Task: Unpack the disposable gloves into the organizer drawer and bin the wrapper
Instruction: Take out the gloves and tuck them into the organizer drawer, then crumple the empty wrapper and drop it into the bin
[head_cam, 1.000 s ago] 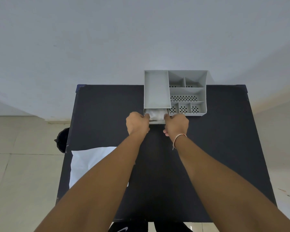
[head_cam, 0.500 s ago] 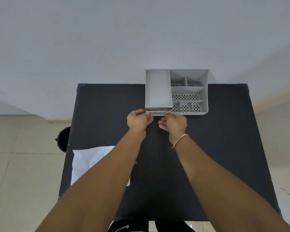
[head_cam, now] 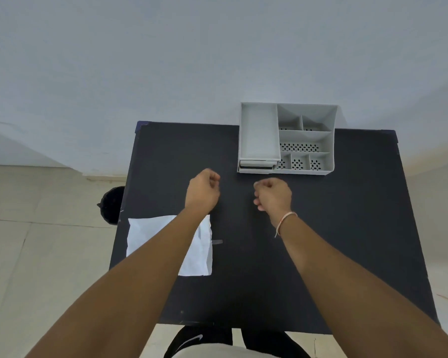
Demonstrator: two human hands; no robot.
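Note:
A grey organizer [head_cam: 305, 140] stands at the far edge of the black table [head_cam: 347, 228]. Its drawer [head_cam: 256, 167] at the lower left front is pushed in, so the gloves inside are hidden. My left hand [head_cam: 203, 193] and my right hand [head_cam: 272, 195] hover over the table in front of the drawer, both with fingers curled and holding nothing. The white wrapper [head_cam: 199, 244] lies flat on the table's left side, partly covered by my left forearm.
A black bin [head_cam: 111, 204] sits on the tiled floor just left of the table. A small strip of clear tape [head_cam: 217, 242] lies by the wrapper's right edge. A pale wall rises behind the table.
The drawer with the gloves went from pulled out to pushed in. Both hands have let go of it and drawn back toward me, apart from each other.

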